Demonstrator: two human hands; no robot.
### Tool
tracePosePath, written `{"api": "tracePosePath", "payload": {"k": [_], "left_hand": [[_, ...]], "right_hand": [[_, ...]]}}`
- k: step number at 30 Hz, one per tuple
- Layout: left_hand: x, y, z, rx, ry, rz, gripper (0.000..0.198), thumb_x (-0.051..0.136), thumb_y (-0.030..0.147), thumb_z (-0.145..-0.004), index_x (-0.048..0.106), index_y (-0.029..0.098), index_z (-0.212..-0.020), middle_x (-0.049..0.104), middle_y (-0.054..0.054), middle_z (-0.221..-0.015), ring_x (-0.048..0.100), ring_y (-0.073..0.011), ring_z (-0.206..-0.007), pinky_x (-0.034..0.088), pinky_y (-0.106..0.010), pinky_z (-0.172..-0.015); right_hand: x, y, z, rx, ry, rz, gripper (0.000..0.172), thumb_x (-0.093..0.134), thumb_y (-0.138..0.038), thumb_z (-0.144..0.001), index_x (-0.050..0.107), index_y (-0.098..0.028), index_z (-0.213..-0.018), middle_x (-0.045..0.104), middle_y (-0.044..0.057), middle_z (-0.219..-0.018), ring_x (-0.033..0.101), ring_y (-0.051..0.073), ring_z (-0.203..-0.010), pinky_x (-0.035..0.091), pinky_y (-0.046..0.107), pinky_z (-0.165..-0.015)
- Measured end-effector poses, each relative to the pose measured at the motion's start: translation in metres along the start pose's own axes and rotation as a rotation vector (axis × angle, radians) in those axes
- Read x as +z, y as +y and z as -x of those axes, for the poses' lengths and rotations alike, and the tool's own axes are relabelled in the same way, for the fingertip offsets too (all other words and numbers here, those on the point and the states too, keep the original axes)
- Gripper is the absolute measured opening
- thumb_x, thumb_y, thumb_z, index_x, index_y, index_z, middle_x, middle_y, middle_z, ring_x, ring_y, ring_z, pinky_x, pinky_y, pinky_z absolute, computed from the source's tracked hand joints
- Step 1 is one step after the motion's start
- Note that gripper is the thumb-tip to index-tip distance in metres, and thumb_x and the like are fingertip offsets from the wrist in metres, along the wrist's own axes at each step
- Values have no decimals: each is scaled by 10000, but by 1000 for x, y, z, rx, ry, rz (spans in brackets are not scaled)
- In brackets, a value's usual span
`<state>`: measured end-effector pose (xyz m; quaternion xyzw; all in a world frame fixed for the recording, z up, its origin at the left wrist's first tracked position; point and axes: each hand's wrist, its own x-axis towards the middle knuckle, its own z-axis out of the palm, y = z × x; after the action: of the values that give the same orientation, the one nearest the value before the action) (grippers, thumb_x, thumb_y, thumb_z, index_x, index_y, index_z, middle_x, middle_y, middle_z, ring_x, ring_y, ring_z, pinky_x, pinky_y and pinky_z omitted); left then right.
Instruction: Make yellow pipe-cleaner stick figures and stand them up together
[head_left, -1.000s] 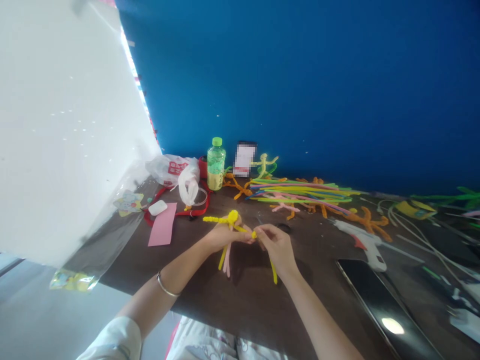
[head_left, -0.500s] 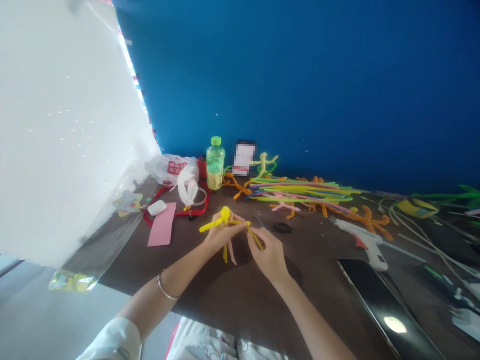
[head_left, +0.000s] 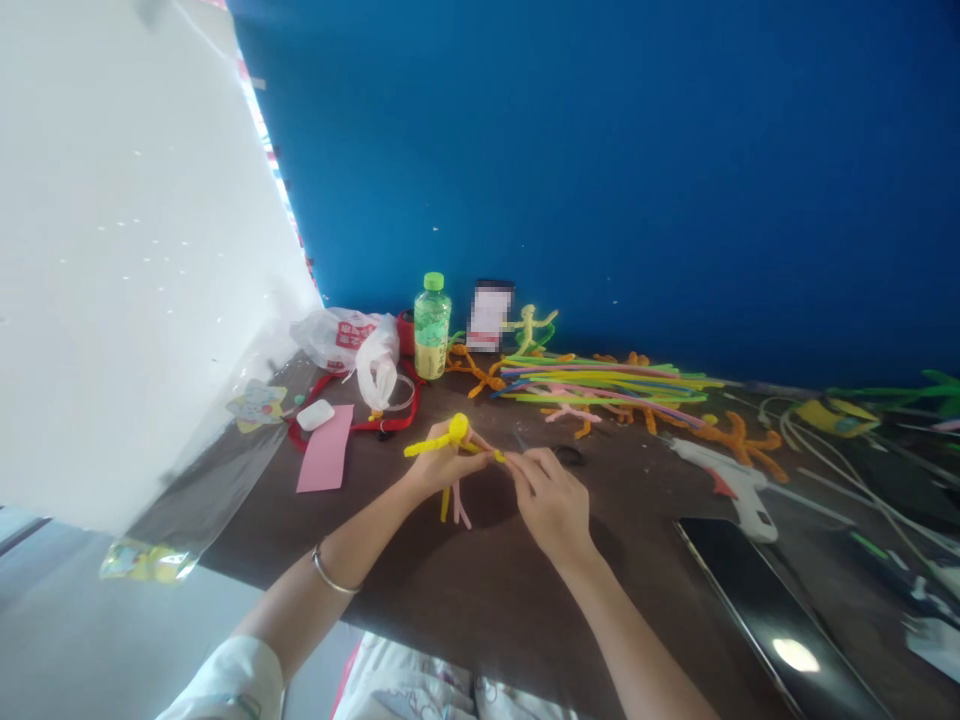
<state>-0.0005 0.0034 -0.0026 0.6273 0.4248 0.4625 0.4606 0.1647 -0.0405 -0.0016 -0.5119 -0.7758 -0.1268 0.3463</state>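
Observation:
My left hand (head_left: 437, 470) is closed around the body of a yellow pipe-cleaner figure (head_left: 452, 436) with a round coiled head; its yellow and pink legs hang below my fingers. My right hand (head_left: 551, 500) pinches the end of the figure's right arm, fingertips pressed together just beside my left hand. Both hands hover over the dark brown table (head_left: 487, 590), near its front edge. A silver bracelet (head_left: 330, 575) sits on my left wrist.
A bundle of coloured pipe cleaners (head_left: 600, 385) lies behind my hands, with orange figures (head_left: 731, 435) beside it. A green bottle (head_left: 432, 327), white plastic bag (head_left: 352, 345), pink paper (head_left: 327, 448) and earbud case (head_left: 316, 414) stand left. A white glue gun (head_left: 731, 485) and black tablet (head_left: 780, 620) lie right.
My right hand slid in along the yellow arm toward my left hand, then lifted slightly. The long yellow strand that hung below my right hand is no longer visible. The figure tilted a little.

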Motion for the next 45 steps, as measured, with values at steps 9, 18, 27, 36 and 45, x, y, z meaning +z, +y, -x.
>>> {"api": "tracePosePath", "payload": {"k": [9, 18, 27, 36, 45], "left_hand": [[-8, 10, 2, -184, -211, 216, 238, 724, 282, -549, 533, 149, -596, 637, -26, -670, 617, -147, -662, 487, -260, -674], [7, 8, 4, -278, -75, 615, 407, 748, 180, -508, 351, 162, -595, 623, 9, -687, 607, -118, -647, 482, -285, -707], [8, 15, 8, -110, 56, 253, 242, 681, 269, -608, 466, 170, -555, 652, -18, -681, 612, -146, -680, 472, -258, -670], [0, 2, -4, -156, 305, 465, 327, 727, 175, -536, 401, 164, -558, 635, -29, -705, 620, -148, -704, 492, -284, -721], [-7, -3, -15, -204, 340, 866, 340, 707, 28, -558, 392, 148, -599, 591, 1, -700, 630, -127, -678, 504, -346, -796]], "right_hand": [[-5, 0, -10, 306, -74, -585, 166, 520, -292, -797, 645, -190, -758, 594, 36, -732, 560, 145, -684, 430, 243, -613], [4, -8, -6, 529, -133, -764, 224, 546, -350, -762, 671, -164, -775, 570, 12, -619, 508, 135, -575, 393, 238, -525], [-1, -9, -7, 369, -189, -573, 245, 476, -316, -803, 669, -167, -782, 554, 24, -617, 501, 137, -561, 387, 242, -535], [-5, 31, -13, 451, -258, -557, 342, 343, -352, -847, 619, -155, -895, 614, 81, -851, 571, 170, -717, 457, 283, -666], [2, 71, 3, 306, -444, -72, 314, 545, -323, -676, 578, -125, -917, 525, 147, -994, 510, 262, -964, 393, 371, -888]]}}
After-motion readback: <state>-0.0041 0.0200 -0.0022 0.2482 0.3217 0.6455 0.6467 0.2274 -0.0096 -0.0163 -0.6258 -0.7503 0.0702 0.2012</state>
